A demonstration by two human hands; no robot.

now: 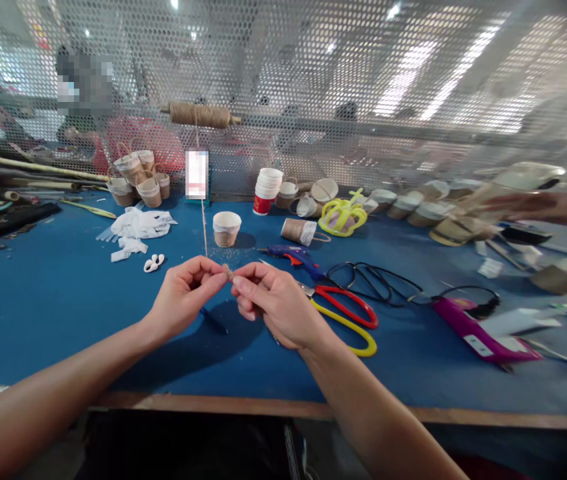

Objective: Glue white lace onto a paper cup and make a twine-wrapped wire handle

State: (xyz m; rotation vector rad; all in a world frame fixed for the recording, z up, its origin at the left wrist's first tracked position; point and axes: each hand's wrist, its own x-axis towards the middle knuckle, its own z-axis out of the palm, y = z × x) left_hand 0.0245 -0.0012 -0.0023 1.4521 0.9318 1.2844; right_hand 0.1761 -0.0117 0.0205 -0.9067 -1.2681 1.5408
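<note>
My left hand [188,288] and my right hand [269,297] meet at the centre, each pinching a short bit of brown twine [228,270] between thumb and finger. From a spool [201,115] on the mesh, a strand of twine [204,230] runs down to my left hand. Just beyond the hands stands a twine-wrapped paper cup [227,235] with a white rim. A blue glue gun [291,255] lies past my right hand. Scissors [347,305] with red and yellow handles lie beside that hand, their blades partly hidden by it.
Basket-like cups [138,177] with handles, a white glove [141,223] and a phone-like screen [197,175] are behind left. Stacked paper cups [266,190], a lime-green crown-shaped item [342,217] and a purple power strip [483,330] are rightward. Another person's hand [518,208] reaches in from the right.
</note>
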